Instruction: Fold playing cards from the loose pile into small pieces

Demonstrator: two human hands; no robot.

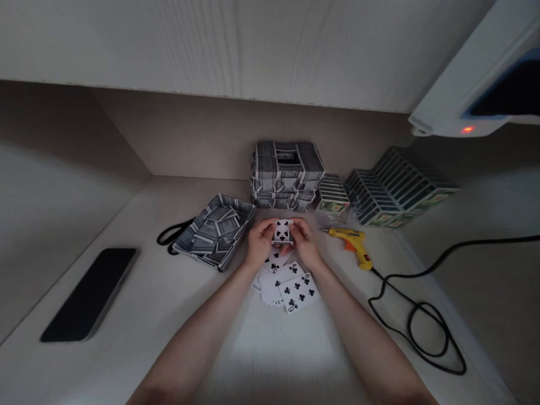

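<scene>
Bare forearms (198, 326) reach in from the bottom edge of the frame, rising toward the middle. Left hand (259, 243) and right hand (306, 242) meet at the centre, thumbs and fingers gripping a clubs card (282, 229) between them, one hand at each side. Its lower edge looks folded, though the light is too dim to be sure.

Just below, at the lower centre, loose playing cards (270, 286) lie overlapping face up on the desk (270, 354), with a six of clubs (297, 292) on top at the right. Left of the hands, an open tray (237, 239) built of patterned cards holds more cards (217, 230), backs upward. Black loop handles (184, 224) poke out from its left side, and a dark phone (90, 295) lies at the lower left.

Behind the hands, against the back wall, stands a stack of card-built boxes (289, 174). To its right are a small block of card packs (333, 191) and larger pack blocks (411, 183). Nearer, right of the right hand, a yellow glue gun (354, 243) points its nozzle leftward; its black cord (388, 277) loops at the lower right. A white power strip (447, 107) glows red at the upper right.
</scene>
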